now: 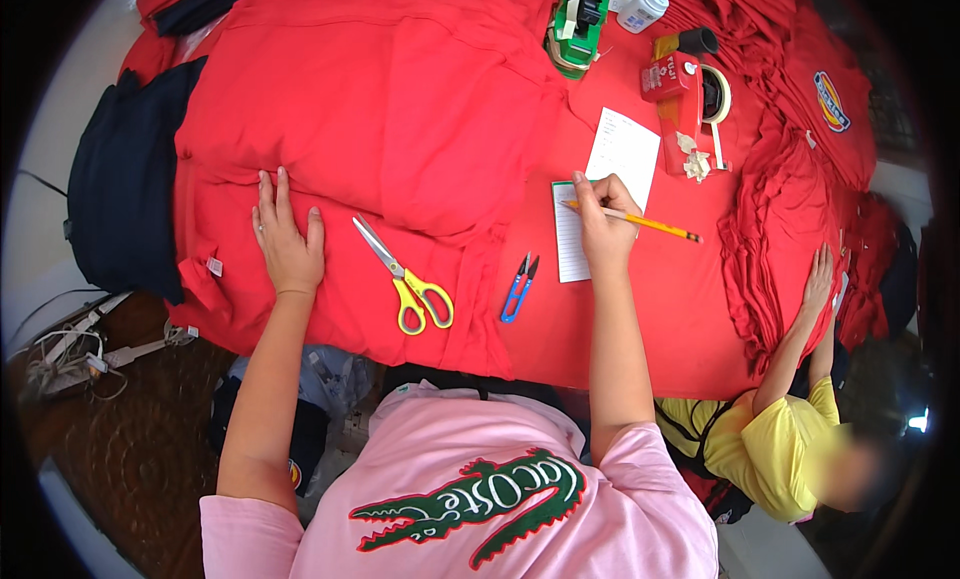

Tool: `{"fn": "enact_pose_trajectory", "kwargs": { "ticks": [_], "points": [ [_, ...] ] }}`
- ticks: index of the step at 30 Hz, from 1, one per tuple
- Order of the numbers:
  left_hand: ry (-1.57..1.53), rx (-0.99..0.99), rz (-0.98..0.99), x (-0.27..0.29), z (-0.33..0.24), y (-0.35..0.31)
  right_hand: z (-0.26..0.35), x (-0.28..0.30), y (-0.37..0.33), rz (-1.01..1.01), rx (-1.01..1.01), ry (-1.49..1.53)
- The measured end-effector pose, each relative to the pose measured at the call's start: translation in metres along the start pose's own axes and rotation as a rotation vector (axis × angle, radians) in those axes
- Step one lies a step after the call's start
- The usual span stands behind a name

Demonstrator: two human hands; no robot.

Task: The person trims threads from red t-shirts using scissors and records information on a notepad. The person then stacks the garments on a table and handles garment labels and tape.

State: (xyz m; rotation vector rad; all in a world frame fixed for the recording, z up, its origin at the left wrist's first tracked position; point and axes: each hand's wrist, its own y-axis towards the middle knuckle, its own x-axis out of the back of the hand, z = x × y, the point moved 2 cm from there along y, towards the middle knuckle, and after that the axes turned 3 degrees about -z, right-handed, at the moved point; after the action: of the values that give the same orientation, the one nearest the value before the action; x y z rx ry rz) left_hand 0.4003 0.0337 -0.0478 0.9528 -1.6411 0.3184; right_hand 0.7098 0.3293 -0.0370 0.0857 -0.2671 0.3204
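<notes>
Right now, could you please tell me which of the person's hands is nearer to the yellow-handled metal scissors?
Left: the left hand rests on red fabric, left of the scissors; the right hand, holding a yellow pencil, is farther off to their right.

Red work surface (680, 314) (cloth-covered or bare, cannot tell) carries: white lined notepad (571, 255), white paper sheet (624, 151), blue-handled metal snips (515, 305), green tape dispenser (573, 55), red tape dispenser (685, 114), white cylindrical bottle (642, 13), heaped red fabric (380, 104).
</notes>
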Motion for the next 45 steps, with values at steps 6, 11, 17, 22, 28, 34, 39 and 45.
{"fn": "enact_pose_trajectory", "kwargs": {
  "ticks": [6,11,17,22,28,34,39,45],
  "points": [
    [-0.012,-0.009,-0.014,0.0,0.0,-0.002,0.03,0.029,-0.026,-0.138,0.247,-0.119],
    [-0.006,0.006,-0.005,0.001,-0.002,-0.001,0.01,0.069,-0.076,0.077,0.34,-0.688],
    [-0.003,-0.01,-0.026,-0.001,-0.001,-0.002,-0.004,0.075,-0.072,-0.065,0.312,-0.536],
    [0.0,-0.019,-0.027,-0.003,0.0,-0.002,0.004,0.052,-0.019,0.005,0.093,0.107],
    [0.007,-0.024,-0.019,-0.002,-0.001,-0.001,0.005,0.007,0.007,0.057,-0.063,-0.012],
    [0.001,-0.015,-0.02,-0.001,-0.002,-0.001,-0.008,0.002,0.009,-0.012,0.07,0.019],
    [0.011,-0.004,-0.012,-0.002,-0.001,-0.001,-0.007,0.001,0.01,-0.002,0.124,-0.092],
    [0.009,-0.005,-0.012,-0.002,-0.001,0.0,-0.011,-0.001,0.01,-0.006,0.151,-0.147]
  ]
}}
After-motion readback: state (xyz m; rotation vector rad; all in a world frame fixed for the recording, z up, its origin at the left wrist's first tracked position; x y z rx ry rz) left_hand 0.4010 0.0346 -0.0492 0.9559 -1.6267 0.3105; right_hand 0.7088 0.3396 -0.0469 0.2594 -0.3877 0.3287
